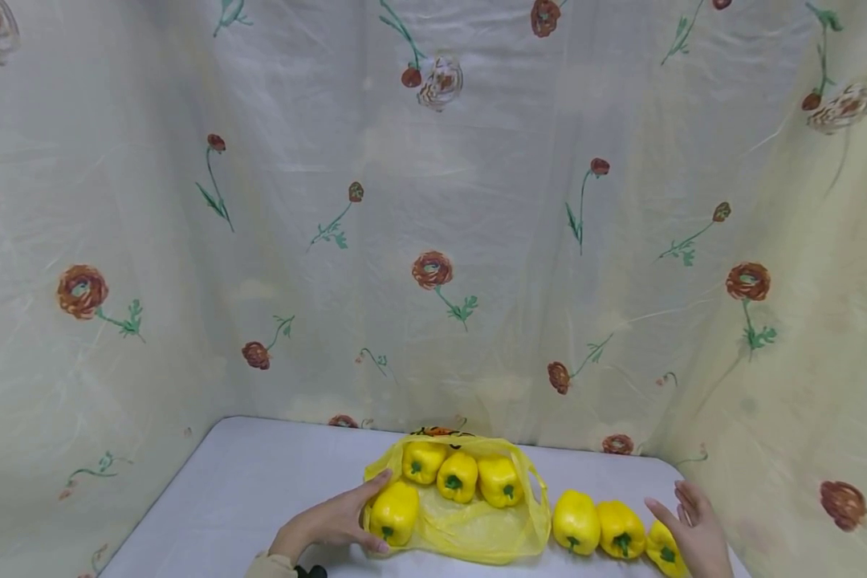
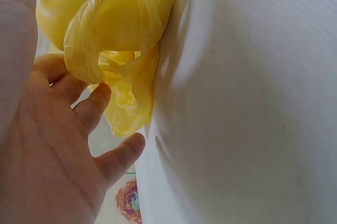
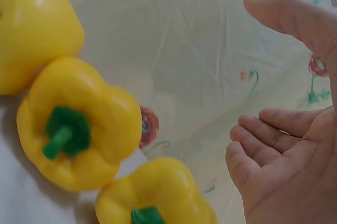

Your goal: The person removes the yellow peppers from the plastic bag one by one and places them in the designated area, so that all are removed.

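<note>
A thin yellow plastic bag point(image 1: 477, 539) lies on the white table with its mouth toward me. Inside are several yellow bell peppers with green stems, one of them, the near-left pepper point(image 1: 394, 512), by the bag's left side. My left hand point(image 1: 335, 518) is at that side, fingers spread and touching the bag's crumpled edge point(image 2: 126, 98). To the right of the bag, three more bell peppers stand in a row: the nearest to it point(image 1: 575, 522), a middle one point(image 3: 79, 124) and an end one point(image 3: 158, 195). My right hand point(image 1: 701, 534) hovers beside the end pepper, its fingers apart and holding nothing.
A pale flowered curtain point(image 1: 477, 241) encloses the table at the back and both sides. The white tabletop point(image 1: 260, 466) has rounded far corners. A small dark object point(image 1: 314, 571) shows below my left wrist.
</note>
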Available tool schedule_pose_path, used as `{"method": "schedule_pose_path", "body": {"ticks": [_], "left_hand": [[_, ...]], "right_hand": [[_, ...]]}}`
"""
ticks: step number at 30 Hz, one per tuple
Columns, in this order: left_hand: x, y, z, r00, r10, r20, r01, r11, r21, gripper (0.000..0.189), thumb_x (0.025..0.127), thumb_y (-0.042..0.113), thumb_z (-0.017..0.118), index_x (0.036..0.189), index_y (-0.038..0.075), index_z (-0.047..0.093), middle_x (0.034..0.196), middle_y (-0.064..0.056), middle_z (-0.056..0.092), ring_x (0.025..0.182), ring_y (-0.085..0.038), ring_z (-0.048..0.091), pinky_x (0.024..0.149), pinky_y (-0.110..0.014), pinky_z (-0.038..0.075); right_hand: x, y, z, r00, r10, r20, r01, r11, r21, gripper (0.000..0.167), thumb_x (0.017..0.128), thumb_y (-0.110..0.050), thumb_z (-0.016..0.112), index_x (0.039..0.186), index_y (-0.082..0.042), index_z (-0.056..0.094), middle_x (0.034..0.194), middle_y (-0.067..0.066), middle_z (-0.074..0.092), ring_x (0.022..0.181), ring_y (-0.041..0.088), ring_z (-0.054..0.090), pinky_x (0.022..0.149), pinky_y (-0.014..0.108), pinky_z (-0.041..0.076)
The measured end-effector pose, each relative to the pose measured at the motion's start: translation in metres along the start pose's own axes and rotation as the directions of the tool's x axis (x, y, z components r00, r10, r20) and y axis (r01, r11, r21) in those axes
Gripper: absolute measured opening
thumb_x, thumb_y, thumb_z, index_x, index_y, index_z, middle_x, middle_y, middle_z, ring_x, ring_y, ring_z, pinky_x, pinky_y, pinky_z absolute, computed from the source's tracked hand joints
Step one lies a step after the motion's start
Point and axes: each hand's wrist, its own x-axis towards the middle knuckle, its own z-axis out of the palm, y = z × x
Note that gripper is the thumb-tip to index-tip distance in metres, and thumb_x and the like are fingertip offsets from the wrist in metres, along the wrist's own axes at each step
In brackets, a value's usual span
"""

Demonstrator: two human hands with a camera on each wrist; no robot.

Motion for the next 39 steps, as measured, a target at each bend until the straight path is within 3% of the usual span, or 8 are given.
{"method": "schedule_pose_path", "body": {"ticks": [7, 22, 34, 39], "left_hand": [[0.001, -0.001, 0.0, 1.0, 0.011, 0.004, -0.011, 1.0, 0.002, 0.112, 0.072, 0.055, 0.078, 0.156, 0.02, 0.013, 0.163, -0.007, 0.016, 0.146, -0.037, 0.022, 0.113, -0.064, 0.023], [0.004, -0.003, 0.001, 1.0, 0.005, -0.001, -0.005, 1.0, 0.001, 0.112, 0.072, 0.055, 0.078, 0.156, 0.02, 0.014, 0.162, -0.006, 0.017, 0.146, -0.036, 0.022, 0.113, -0.064, 0.023], [0.003, -0.003, 0.002, 1.0, 0.002, -0.002, -0.002, 1.0, 0.008, 0.112, 0.072, 0.056, 0.078, 0.156, 0.021, 0.014, 0.162, -0.006, 0.017, 0.146, -0.037, 0.023, 0.113, -0.064, 0.023], [0.004, -0.005, 0.003, 1.0, 0.003, -0.003, -0.003, 1.0, 0.014, 0.112, 0.072, 0.057, 0.077, 0.156, 0.021, 0.014, 0.162, -0.006, 0.017, 0.146, -0.036, 0.023, 0.113, -0.064, 0.024]], "right_hand": [[-0.014, -0.032, 0.014, 0.992, -0.075, 0.1, 0.072, 0.997, 0.031, 0.106, 0.09, -0.048, 0.064, 0.153, -0.001, -0.007, 0.159, 0.027, 0.003, 0.147, 0.04, 0.009, 0.119, 0.048, 0.015], [-0.031, -0.079, 0.07, 0.954, -0.177, 0.242, 0.185, 0.983, -0.01, 0.105, 0.084, -0.044, 0.072, 0.155, -0.003, 0.006, 0.159, 0.023, 0.014, 0.147, 0.038, 0.016, 0.119, 0.048, 0.021], [-0.039, -0.088, 0.101, 0.9, -0.289, 0.326, 0.266, 0.957, 0.113, 0.09, 0.086, -0.037, 0.072, 0.152, -0.007, 0.018, 0.158, 0.017, 0.023, 0.147, 0.034, 0.021, 0.118, 0.041, 0.023], [-0.048, -0.096, 0.117, 0.875, -0.324, 0.359, 0.29, 0.946, 0.148, 0.087, 0.086, -0.033, 0.073, 0.151, -0.006, 0.022, 0.157, 0.019, 0.026, 0.146, 0.036, 0.021, 0.118, 0.043, 0.024]]}}
